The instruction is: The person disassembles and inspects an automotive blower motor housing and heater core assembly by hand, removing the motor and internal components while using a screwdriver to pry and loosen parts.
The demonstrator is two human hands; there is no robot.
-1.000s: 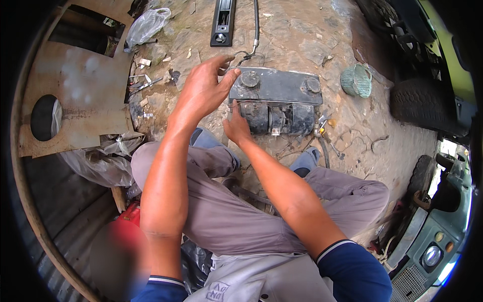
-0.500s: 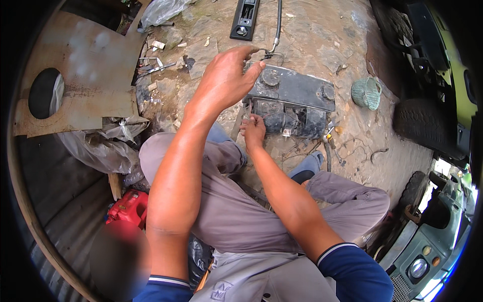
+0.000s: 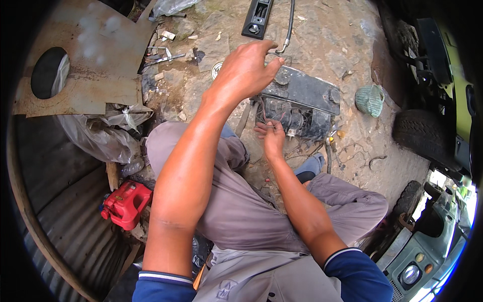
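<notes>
A dirty black box-shaped unit (image 3: 302,90) lies on the ground before me, with round caps on its upper part and a dark cylindrical motor-like part (image 3: 282,113) along its near side. My left hand (image 3: 246,70) hovers over its upper left corner, thumb and forefinger apart; its other fingers are partly hidden. Beyond those fingertips is the metal end of a black hose (image 3: 289,35). At the unit's near left, my right hand (image 3: 272,135) is closed with fingertips at thin reddish wires (image 3: 264,108), apparently pinching one. Behind my left wrist, a round pale-rimmed thing (image 3: 216,69) shows partly.
A black console panel (image 3: 257,19) lies at the far side. A green woven basket (image 3: 369,99) stands right of the unit, near a tyre (image 3: 421,132). On the left are rusty sheet metal (image 3: 95,65), metal tools (image 3: 163,59) and a red jerrycan (image 3: 127,204).
The whole view has shifted slightly. My right hand has come closer under the motor-like part, among the thin wires. The round pale-rimmed thing now shows behind my left wrist.
</notes>
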